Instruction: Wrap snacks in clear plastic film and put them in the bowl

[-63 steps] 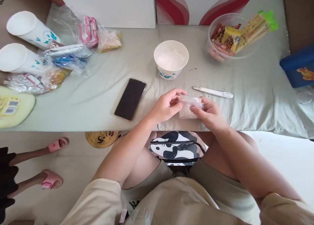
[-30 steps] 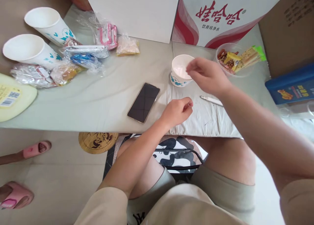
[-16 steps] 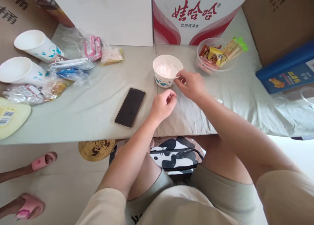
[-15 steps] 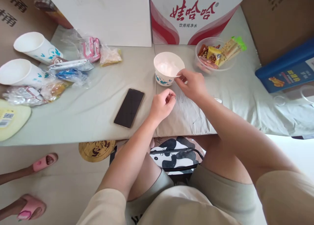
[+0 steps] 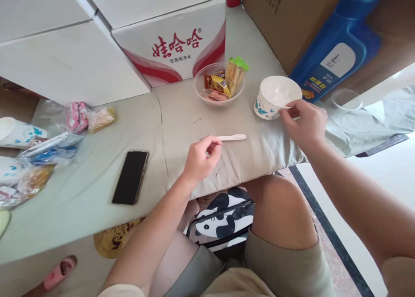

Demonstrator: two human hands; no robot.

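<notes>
My right hand (image 5: 304, 122) pinches the near rim of a white paper cup (image 5: 267, 109) with blue leaf prints. The cup is upright, and something white shows inside it. My left hand (image 5: 204, 154) is curled, with nothing visible in its fingers. Just beyond those fingers lies a slim white plastic utensil (image 5: 235, 137), flat on the cloth. Its left end is hidden behind the hand, so I cannot tell whether they touch. A clear bowl (image 5: 198, 91) of wrapped snacks stands to the left of the cup.
A dark phone (image 5: 130, 177) lies on the cloth at left. Farther left are paper cups (image 5: 24, 132) and wrapped snacks (image 5: 78, 116). White cartons (image 5: 175, 50) stand behind. At right are a blue bottle (image 5: 337, 50) and a clear plastic container (image 5: 346, 100). Someone's pink slipper (image 5: 60, 271) is on the floor.
My right hand has moved the paper cup to the right, past the snack bowl. My left hand has shifted right, beside the white utensil. The view has turned right.
</notes>
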